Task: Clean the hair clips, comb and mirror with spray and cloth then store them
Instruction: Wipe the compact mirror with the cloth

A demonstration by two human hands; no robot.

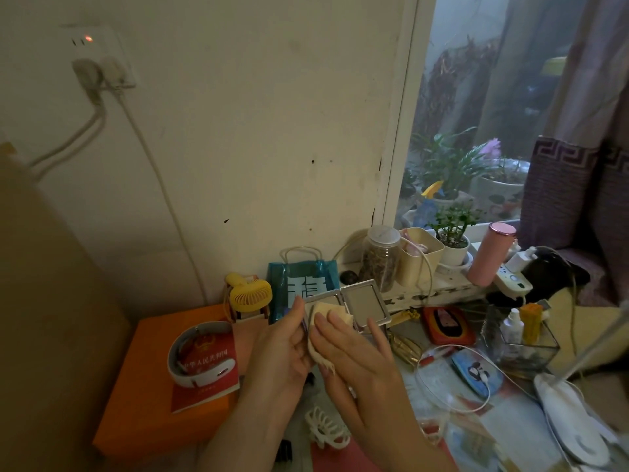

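Silver-framed and folded open, the mirror (347, 310) sat up in my left hand (282, 349), thumb and fingers curled on its left leaf, hinge running away from me. My right hand (354, 352) lay flat, fingers straight, pressing the yellow cloth (323, 321) onto that left pane. The right pane stuck out bare beyond my fingertips, so the wipe needed to travel rightward. White hair clip (326, 429) waited below on the table.

Yellow cloth (326, 313), silver-framed mirror (364, 306)
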